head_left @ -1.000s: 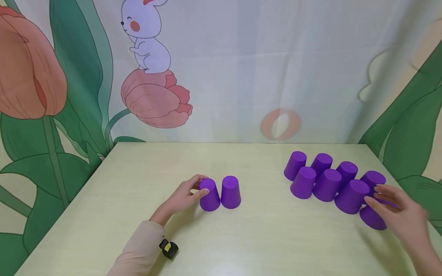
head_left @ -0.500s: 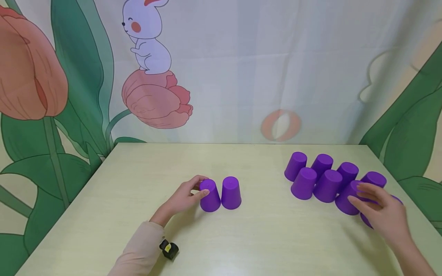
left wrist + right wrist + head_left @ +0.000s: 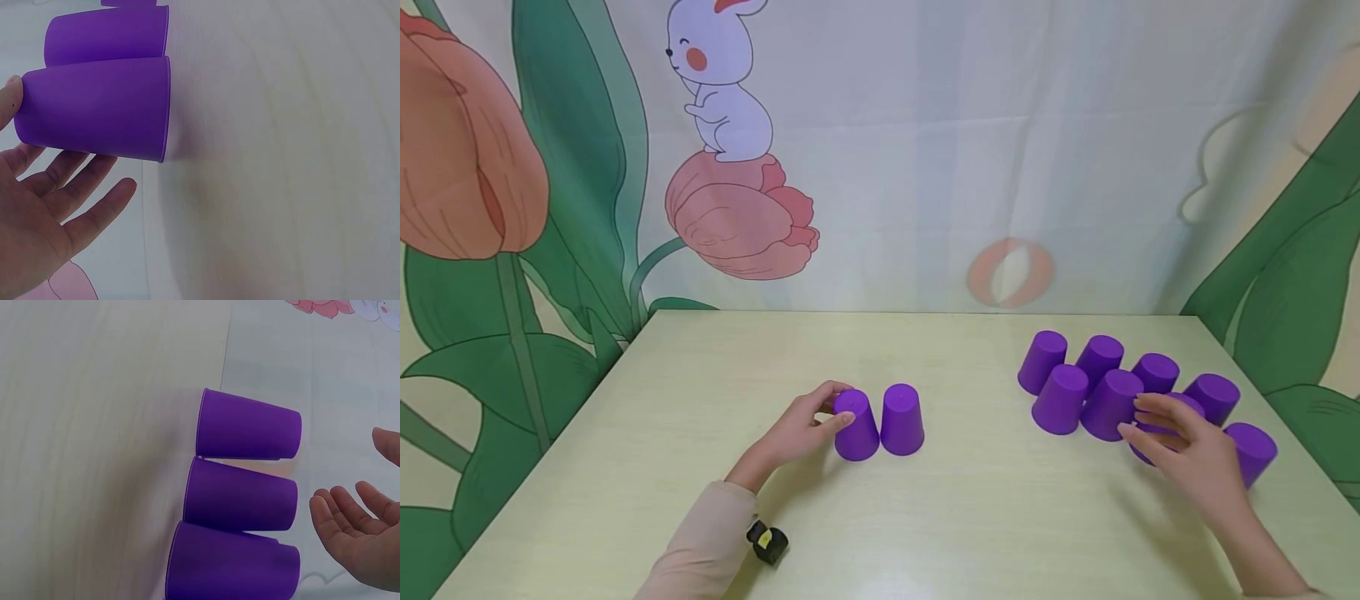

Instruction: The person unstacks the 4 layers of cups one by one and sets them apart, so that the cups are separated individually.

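Two purple cups stand upside down side by side near the table's middle. My left hand [image 3: 805,427] holds the left one [image 3: 859,437], thumb on its near side and fingers behind; the other cup [image 3: 902,423] stands against it. The left wrist view shows the thumb and fingertips on the held purple cup [image 3: 100,109]. At the right, my right hand [image 3: 1198,462] hovers with loosely bent fingers above a double row of upturned purple cups [image 3: 1060,402], partly hiding some. The right wrist view has this hand [image 3: 365,540] apart from the nearest cups [image 3: 240,494], with nothing in it.
A small black object with a yellow mark [image 3: 767,542] is at the left wrist. Behind the pale table [image 3: 970,517] hangs a printed curtain [image 3: 895,167] with a rabbit and tulips.
My right hand has moved left along the front row of cups, uncovering the cup at the right end. The left hand and its cup have stayed in place.
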